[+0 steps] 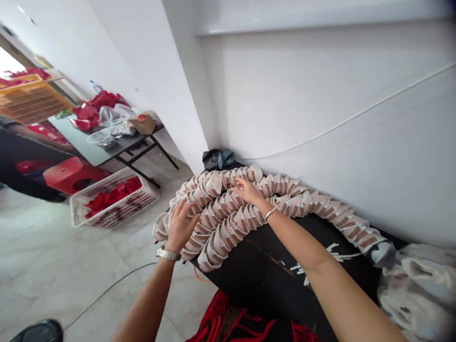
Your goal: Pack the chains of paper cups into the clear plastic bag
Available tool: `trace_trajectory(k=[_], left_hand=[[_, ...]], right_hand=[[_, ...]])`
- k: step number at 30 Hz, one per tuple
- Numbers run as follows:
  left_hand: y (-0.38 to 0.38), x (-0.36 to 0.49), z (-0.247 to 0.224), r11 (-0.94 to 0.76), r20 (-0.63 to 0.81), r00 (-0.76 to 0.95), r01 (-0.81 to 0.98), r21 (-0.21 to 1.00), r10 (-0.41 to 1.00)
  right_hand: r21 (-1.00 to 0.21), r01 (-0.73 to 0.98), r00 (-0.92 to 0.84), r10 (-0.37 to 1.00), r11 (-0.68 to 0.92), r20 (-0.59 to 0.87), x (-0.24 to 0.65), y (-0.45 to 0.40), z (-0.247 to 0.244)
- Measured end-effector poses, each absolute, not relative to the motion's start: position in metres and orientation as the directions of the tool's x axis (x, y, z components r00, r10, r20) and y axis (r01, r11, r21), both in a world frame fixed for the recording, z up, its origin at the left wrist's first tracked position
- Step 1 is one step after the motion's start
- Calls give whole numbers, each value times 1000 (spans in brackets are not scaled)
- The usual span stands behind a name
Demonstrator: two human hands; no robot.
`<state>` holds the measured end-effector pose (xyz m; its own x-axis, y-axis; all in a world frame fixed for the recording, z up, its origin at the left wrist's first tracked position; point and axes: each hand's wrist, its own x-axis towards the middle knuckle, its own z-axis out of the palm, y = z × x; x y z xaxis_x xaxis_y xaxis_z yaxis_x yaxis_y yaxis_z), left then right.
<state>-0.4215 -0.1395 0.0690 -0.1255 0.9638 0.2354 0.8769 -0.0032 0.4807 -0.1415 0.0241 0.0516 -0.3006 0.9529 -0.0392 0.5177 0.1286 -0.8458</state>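
Observation:
Long rows of nested beige and brown fabric pieces (228, 229) lie side by side on a black table (263, 266). One row curves away along the wall to the right. My left hand (181, 227), with a metal watch on the wrist, rests on the left part of the rows, fingers spread. Over the middle of the rows is my right hand (248, 191), its fingers apart and nothing seen between them. A thin bracelet circles the right wrist. Short white strips (302, 271) lie on the table beside my right forearm.
Dark cloth (219, 159) sits at the table's back corner by the wall. A plastic bag (420, 285) of pale pieces is at the right. A white basket (151, 192), a side table (76, 137) and a seated person are at the left.

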Motion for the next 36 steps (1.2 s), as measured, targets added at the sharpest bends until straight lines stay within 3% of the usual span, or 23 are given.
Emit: trace_trajectory(k=[5,10,17,24,36], left_hand=[[-151,-485,46,268,249,-411,847,459,877],[-176,-520,17,435,45,-522,753,494,852],[-178,-528,-22,345,-36,-408,719,603,912],[-175,-518,-37,338,0,-418,735,588,908],[-175,-508,-33,305,3,-367,777,551,930]], right_hand=[[-856,511,-304,948,81,-91,-222,19,29],[-791,609,-203,975,51,-93,-272,22,13],[-707,707,-137,984,16,-114,-282,25,-6],[-647,741,-232,973,177,1,-287,15,-3],[-640,745,-208,977,188,44,-293,0,-14]])
